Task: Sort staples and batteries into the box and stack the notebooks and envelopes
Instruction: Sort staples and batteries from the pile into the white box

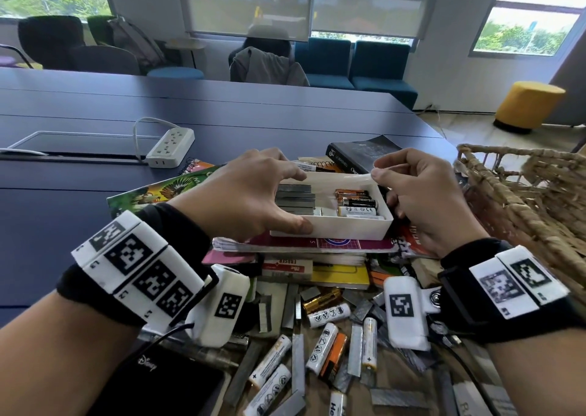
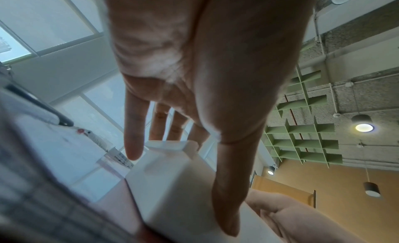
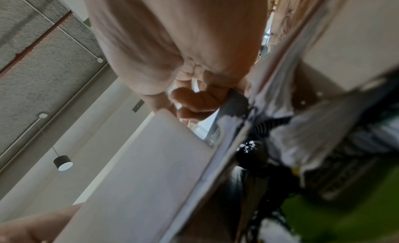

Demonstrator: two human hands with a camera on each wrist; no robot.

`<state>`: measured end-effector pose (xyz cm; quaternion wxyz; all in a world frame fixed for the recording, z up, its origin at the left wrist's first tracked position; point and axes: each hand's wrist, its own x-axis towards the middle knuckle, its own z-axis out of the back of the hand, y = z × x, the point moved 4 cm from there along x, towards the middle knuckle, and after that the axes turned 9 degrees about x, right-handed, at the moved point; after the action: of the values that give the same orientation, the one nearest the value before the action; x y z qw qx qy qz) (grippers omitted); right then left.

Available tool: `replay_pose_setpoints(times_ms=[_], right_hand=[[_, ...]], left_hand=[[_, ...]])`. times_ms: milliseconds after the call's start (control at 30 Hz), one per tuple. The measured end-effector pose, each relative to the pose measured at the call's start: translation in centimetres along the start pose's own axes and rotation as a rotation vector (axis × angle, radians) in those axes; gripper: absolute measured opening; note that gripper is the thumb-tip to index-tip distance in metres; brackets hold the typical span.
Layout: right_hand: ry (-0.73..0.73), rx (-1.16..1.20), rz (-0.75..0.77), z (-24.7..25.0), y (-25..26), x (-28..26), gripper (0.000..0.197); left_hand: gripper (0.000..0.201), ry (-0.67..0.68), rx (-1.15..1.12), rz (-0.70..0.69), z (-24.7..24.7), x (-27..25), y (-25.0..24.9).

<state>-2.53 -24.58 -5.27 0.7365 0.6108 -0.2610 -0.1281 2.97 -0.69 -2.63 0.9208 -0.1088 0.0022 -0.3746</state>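
A white box (image 1: 329, 229) sits on a stack of notebooks (image 1: 317, 245). It holds grey staple strips (image 1: 295, 209) on its left and several batteries (image 1: 356, 206) on its right. My left hand (image 1: 304, 200) grips the box's left end, thumb on the near wall and fingers over the far rim. My right hand (image 1: 375, 169) pinches the far right rim between thumb and forefinger. The left wrist view shows the left hand (image 2: 207, 187) spanning the box (image 2: 168, 187). In the right wrist view the right hand (image 3: 190, 99) curls above the box wall (image 3: 140, 169). Loose batteries and staple strips (image 1: 329, 346) lie scattered in front.
A wicker basket (image 1: 523, 193) stands close on the right. A black book (image 1: 361, 155) lies behind the box, a colourful notebook (image 1: 165, 190) to its left, a black Disney notebook (image 1: 165, 380) at the near left. A power strip (image 1: 171, 146) sits further back.
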Motion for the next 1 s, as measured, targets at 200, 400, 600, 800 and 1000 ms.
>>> replay_pose_setpoints(times_ms=[200,400,600,800,1000], right_hand=[[-0.037,-0.129,0.191,-0.2,2.6,-1.2,0.004],[0.354,-0.456,0.401,-2.5,6.7,-4.3,0.018],[0.977,-0.706,0.198,-4.9,6.1,-7.9,0.017],[1.16,-0.708,0.13,-7.2,4.4,-10.4,0.012],[1.314,-0.817,0.133,-7.9,4.4,-12.4,0.013]], left_hand=[[0.081,0.011,0.031,-0.018,-0.2,-0.3,-0.5],[0.073,-0.049,-0.002,-0.065,0.6,-0.5,-1.1],[0.042,-0.17,-0.047,-0.088,2.3,-0.9,-1.7],[0.008,-0.19,-0.096,-0.073,3.1,-1.1,-2.0],[0.012,-0.2,-0.118,-0.085,3.3,-1.2,-2.1]])
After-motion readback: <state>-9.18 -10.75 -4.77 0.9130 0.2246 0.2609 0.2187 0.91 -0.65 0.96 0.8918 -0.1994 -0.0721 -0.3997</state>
